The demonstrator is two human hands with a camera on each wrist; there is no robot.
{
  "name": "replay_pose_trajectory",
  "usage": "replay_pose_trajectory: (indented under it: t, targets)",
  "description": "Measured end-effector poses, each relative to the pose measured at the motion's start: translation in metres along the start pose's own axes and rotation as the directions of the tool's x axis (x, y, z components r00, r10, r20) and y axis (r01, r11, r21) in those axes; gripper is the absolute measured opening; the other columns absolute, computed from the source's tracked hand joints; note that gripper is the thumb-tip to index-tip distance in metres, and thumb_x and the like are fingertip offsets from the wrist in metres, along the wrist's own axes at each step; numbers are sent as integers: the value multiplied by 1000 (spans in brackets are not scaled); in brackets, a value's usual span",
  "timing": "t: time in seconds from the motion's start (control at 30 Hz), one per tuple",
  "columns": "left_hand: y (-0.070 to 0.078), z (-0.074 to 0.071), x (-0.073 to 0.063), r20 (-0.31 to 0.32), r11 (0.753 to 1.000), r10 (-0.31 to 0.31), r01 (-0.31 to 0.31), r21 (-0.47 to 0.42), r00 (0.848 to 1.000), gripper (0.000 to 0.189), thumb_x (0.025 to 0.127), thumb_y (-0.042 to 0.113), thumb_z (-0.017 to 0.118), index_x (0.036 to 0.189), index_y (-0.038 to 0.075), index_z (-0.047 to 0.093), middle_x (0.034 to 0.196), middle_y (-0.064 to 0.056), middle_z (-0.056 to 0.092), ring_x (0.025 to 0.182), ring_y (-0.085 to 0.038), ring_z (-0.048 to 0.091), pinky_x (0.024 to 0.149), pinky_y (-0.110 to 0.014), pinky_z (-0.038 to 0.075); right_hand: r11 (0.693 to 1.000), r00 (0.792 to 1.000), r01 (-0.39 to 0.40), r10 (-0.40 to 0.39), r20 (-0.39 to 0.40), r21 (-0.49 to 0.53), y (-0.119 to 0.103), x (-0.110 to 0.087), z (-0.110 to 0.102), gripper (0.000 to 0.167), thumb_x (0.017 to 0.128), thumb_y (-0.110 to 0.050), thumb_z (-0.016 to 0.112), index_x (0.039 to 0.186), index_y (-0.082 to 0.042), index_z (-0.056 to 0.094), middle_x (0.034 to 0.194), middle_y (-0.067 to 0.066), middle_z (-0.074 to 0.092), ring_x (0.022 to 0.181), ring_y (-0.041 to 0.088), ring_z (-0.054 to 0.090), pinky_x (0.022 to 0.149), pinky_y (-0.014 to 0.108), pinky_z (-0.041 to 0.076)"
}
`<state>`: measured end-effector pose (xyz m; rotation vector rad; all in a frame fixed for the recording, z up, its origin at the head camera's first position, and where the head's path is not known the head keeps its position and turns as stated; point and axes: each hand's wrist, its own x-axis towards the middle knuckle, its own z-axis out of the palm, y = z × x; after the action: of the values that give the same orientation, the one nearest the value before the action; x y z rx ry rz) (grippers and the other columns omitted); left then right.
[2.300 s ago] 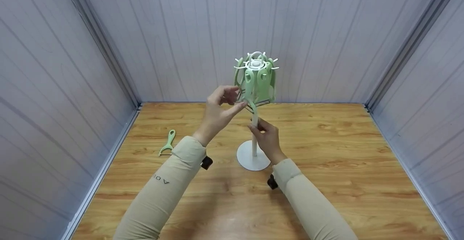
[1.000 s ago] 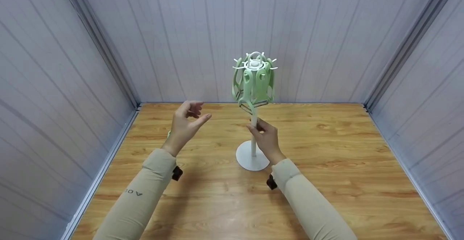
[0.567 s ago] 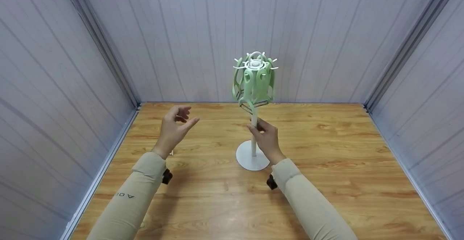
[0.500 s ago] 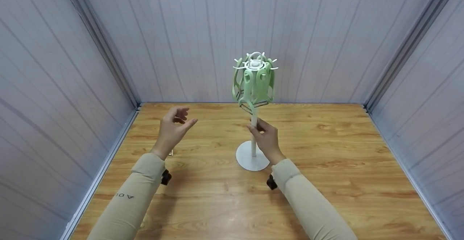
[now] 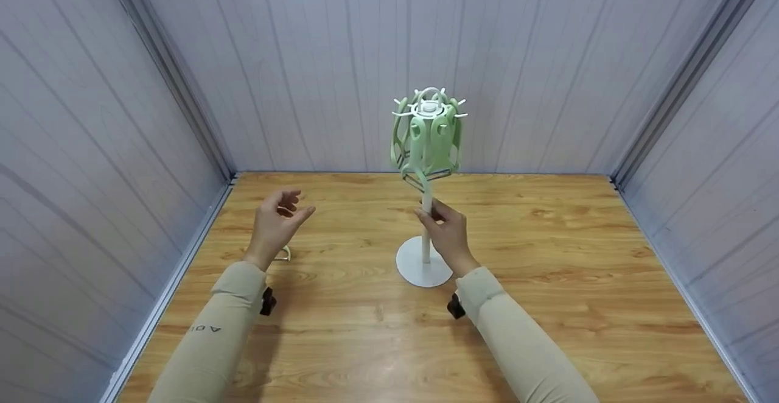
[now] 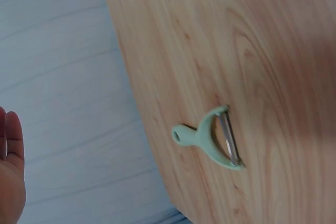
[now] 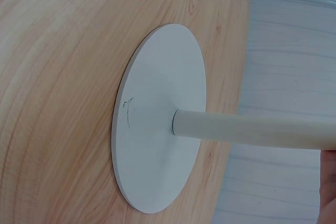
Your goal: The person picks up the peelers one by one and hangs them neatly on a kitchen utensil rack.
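Note:
A white rack stand (image 5: 426, 248) with a round base (image 7: 157, 77) stands upright on the table, and my right hand (image 5: 447, 229) grips its pole below the hooks. Several light green peelers (image 5: 426, 144) hang from the hooks around its top. My left hand (image 5: 274, 223) hovers over the left side of the table, fingers loosely bent, holding nothing. Beneath it a light green peeler (image 6: 202, 139) with a metal blade lies flat on the wood; in the head view the hand and wrist hide most of this peeler (image 5: 286, 253).
The wooden table (image 5: 548, 305) is enclosed by pale panelled walls (image 5: 517, 56) at the back and both sides. Metal edging (image 5: 176, 281) runs along the table's left side.
My left hand has let go of a hanging peeler and moved left and down, above the lying peeler. My right hand keeps its grip on the pole.

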<state>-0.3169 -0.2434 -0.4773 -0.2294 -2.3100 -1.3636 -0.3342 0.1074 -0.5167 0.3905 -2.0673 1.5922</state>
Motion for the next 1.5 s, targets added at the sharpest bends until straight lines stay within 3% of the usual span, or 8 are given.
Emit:
replay_pose_trajectory:
  t: [0.13,0.23,0.4,0.6,0.87,1.03,1.33,1.5]
  targets:
    - [-9,-4,0,-3,999,-26,26,28,1000,42,96,14,86,131,-1,70,115,-19,69,101,-32,65,88,-31,54,999,1000,13,-13,-3,33,8,2,-2,18,97,-2,81,115,1,81,90,20,80,77,5,64,73,18,53]
    - [-14,-6,-1,2,998,-57,57,31,998,42,96,15,86,132,-1,69,115,-19,68,104,-38,65,88,-27,52,998,1000,22,-23,5,55,10,2,-4,19,97,-6,82,115,-1,82,89,18,80,77,5,64,74,17,53]
    - [-20,-6,-4,6,996,-81,80,36,997,41,96,14,86,130,-2,70,114,-20,69,101,-33,65,83,-17,49,999,1000,13,-13,14,40,9,1,-7,18,98,-9,81,115,-2,82,89,17,79,76,5,65,73,17,53]
    - [-30,-4,-8,2,994,-93,93,61,996,42,96,16,86,131,-2,70,114,-21,70,100,-29,65,82,-18,49,999,1000,7,-7,4,44,10,-1,-8,16,98,-8,81,113,-3,82,90,17,80,77,6,65,74,19,54]
    - [-40,-4,-13,24,982,-172,169,83,985,42,99,18,83,133,-1,68,120,-23,69,101,-24,63,85,-21,50,999,1000,-23,23,11,41,9,-2,-9,18,99,-9,81,115,-2,82,90,17,80,77,3,65,74,20,55]
    - [-46,-6,-15,68,967,-246,240,87,967,45,101,22,81,138,0,66,125,-21,68,106,-26,63,88,-28,52,999,1000,-11,11,8,35,8,-3,-10,17,99,-10,81,114,-2,82,88,17,79,77,3,65,74,21,55]
    - [-65,-7,-16,150,940,-338,325,104,929,59,104,24,76,151,-6,55,144,-31,60,132,-45,59,105,-51,54,1000,1000,5,-5,-8,19,9,-4,-9,15,97,-5,81,112,-1,82,88,17,79,76,5,63,74,21,54]
    - [-74,-6,-17,177,929,-364,345,133,914,62,104,19,75,154,-9,50,153,-33,55,141,-48,52,116,-59,47,1000,1000,3,-3,-10,27,8,-3,-9,16,97,-4,81,112,0,81,89,19,80,76,6,64,74,19,53]
